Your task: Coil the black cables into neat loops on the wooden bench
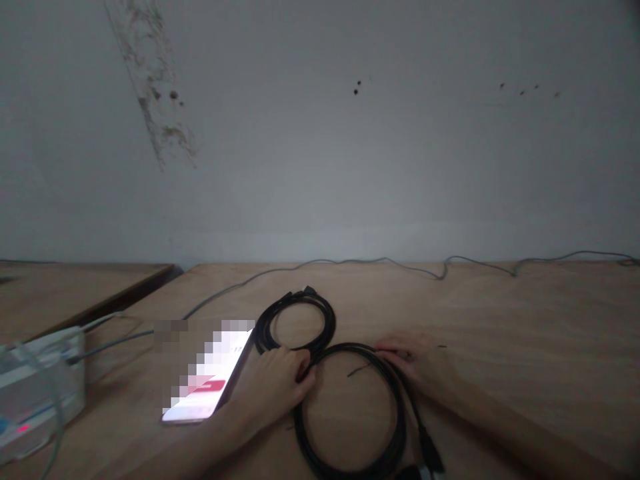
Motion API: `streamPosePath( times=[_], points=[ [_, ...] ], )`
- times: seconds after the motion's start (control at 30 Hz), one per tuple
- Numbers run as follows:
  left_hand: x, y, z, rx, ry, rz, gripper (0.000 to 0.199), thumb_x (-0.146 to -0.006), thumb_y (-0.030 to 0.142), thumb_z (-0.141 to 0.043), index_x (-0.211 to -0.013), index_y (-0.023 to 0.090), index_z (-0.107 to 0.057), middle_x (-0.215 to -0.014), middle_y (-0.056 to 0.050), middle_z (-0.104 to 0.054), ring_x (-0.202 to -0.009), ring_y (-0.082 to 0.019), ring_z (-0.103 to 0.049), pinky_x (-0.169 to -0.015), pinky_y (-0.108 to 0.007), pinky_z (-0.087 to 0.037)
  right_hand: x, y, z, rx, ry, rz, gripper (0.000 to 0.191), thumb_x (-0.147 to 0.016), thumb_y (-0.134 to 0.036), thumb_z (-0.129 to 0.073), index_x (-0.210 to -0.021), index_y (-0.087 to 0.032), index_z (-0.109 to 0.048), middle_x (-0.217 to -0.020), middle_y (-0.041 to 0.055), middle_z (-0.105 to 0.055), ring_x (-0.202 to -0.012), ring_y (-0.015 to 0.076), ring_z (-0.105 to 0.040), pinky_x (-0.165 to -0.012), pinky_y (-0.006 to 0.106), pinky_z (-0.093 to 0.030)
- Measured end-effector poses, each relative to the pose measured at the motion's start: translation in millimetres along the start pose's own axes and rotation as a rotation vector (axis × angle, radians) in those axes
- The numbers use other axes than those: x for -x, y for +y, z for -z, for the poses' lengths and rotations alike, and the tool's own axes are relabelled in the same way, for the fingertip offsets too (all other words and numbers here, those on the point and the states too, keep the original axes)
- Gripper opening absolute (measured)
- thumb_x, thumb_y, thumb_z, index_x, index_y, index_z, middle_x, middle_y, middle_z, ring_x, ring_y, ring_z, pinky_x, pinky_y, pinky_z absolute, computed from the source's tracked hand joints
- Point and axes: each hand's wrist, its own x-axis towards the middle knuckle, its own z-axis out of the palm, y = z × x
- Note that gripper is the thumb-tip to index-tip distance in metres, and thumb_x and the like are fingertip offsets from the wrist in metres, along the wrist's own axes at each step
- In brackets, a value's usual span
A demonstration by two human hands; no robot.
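Black cable coil point(400, 417): lower centre, one connector point(410, 474) cropped by bottom edge | left hand point(285, 377): fingers closed on coil's upper-left, hiding part of second coil point(329, 323) | right hand point(407, 353): fingers gripping its upper-right | smartphone point(220, 373): lower left, partly pixelated

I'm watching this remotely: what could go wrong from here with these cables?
The near black coil seems to touch the far coil by the left hand, so the two might tangle.
The phone lies right beside the left forearm and might get knocked.
A connector end sticks out from the near coil below the right hand; it could snag.
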Motion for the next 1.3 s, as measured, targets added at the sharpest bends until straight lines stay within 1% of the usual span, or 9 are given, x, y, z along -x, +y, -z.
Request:
streamPosePath(
  times=[0.13, 0.23, 0.3, 0.43, 0.6, 0.83, 1.0, 1.13, 1.3],
  points=[
    [0, -1, -1.1, -0.003, -0.005, 0.004, 0.033, -0.096, 0.042, -0.047, -0.073, 0.022, -0.059, -0.073, -0.003, -0.065, -0.065, -0.02, -0.059, -0.057, -0.03, -0.024, -1, 13, -1, 0.174, -0.004, 0.201, 0.027, -0.1, -0.027, -0.052, -0.112, -0.031, -0.076, -0.106, 0.0041, -0.076, -0.097, 0.023, -0.07, -0.087, 0.038, -0.059],
    [0, -1, -2.0, -0.005, 0.002, 0.001, 0.032, -0.096, 0.042, -0.048, -0.074, 0.022, -0.06, -0.074, -0.003, -0.066, -0.068, -0.021, -0.061, -0.058, -0.03, -0.026, 2, 20, -8, 0.296, 0.016, 0.29, 0.03, -0.101, -0.021, -0.05, -0.117, -0.031, -0.073, -0.104, 0.0046, -0.075, -0.092, 0.0212, -0.071, -0.079, 0.032, -0.059],
    [1, -1, -1.9, 0.001, 0.0, -0.004, 0.031, -0.096, 0.041, -0.047, -0.075, 0.022, -0.06, -0.076, -0.004, -0.067, -0.071, -0.021, -0.062, -0.059, -0.03, -0.028, 5, 24, -12, 0.355, 0.017, 0.353, 0.033, -0.1, -0.019, -0.05, -0.124, -0.03, -0.07, -0.109, 0.0059, -0.074, -0.096, 0.022, -0.071, -0.081, 0.032, -0.059],
    [0, 2, 0.2, 0.001, -0.023, -0.001, 0.033, -0.096, 0.042, -0.046, -0.075, 0.021, -0.061, -0.077, -0.004, -0.067, -0.07, -0.021, -0.062, -0.058, -0.031, -0.028, 10, 22, -12, 0.51, 0.05, 0.566, 0.04, -0.1, -0.013, -0.047, -0.135, -0.027, -0.062, -0.117, 0.0087, -0.073, -0.106, 0.0242, -0.069, -0.091, 0.037, -0.058],
    [-1, 1, -0.7, -0.019, -0.006, 0.005, 0.032, -0.096, 0.042, -0.046, -0.075, 0.022, -0.06, -0.076, -0.004, -0.066, -0.069, -0.021, -0.062, -0.058, -0.032, -0.026, 9, 8, -4, 0.623, 0.065, 0.748, 0.036, -0.101, -0.008, -0.046, -0.129, -0.02, -0.064, -0.11, 0.0116, -0.074, -0.101, 0.0244, -0.07, -0.086, 0.038, -0.059],
    [0, 0, -2.3, -0.018, -0.003, 0.003, 0.031, -0.096, 0.042, -0.047, -0.077, 0.023, -0.061, -0.076, -0.004, -0.067, -0.07, -0.022, -0.063, -0.059, -0.031, -0.026, 8, 6, -7, 0.687, 0.011, 0.76, 0.033, -0.101, -0.011, -0.048, -0.128, -0.021, -0.064, -0.112, 0.0115, -0.073, -0.097, 0.025, -0.07, -0.084, 0.041, -0.057],
    [0, 5, 1.8, -0.023, -0.008, 0.019, 0.029, -0.095, 0.041, -0.048, -0.076, 0.023, -0.061, -0.075, -0.003, -0.067, -0.068, -0.022, -0.062, -0.058, -0.031, -0.025, 3, 6, -11, 0.721, -0.091, 0.741, 0.033, -0.098, -0.01, -0.056, -0.128, -0.02, -0.063, -0.118, 0.0116, -0.072, -0.105, 0.0265, -0.068, -0.088, 0.041, -0.056],
    [-1, 3, 0.2, -0.001, -0.005, 0.013, 0.03, -0.096, 0.04, -0.047, -0.076, 0.023, -0.062, -0.076, -0.003, -0.067, -0.07, -0.022, -0.063, -0.058, -0.03, -0.026, -2, -10, -10, 0.72, -0.17, 0.648, 0.027, -0.096, -0.008, -0.059, -0.119, -0.018, -0.067, -0.109, 0.0098, -0.073, -0.097, 0.024, -0.069, -0.084, 0.038, -0.056],
    [-1, 1, -1.5, -0.002, -0.009, -0.003, 0.031, -0.096, 0.042, -0.047, -0.077, 0.022, -0.061, -0.077, -0.004, -0.067, -0.071, -0.022, -0.063, -0.059, -0.031, -0.027, -6, -25, -10, 0.731, -0.246, 0.51, 0.027, -0.094, -0.007, -0.061, -0.116, -0.019, -0.068, -0.111, 0.0068, -0.072, -0.099, 0.0242, -0.068, -0.087, 0.036, -0.056]
  ],
)
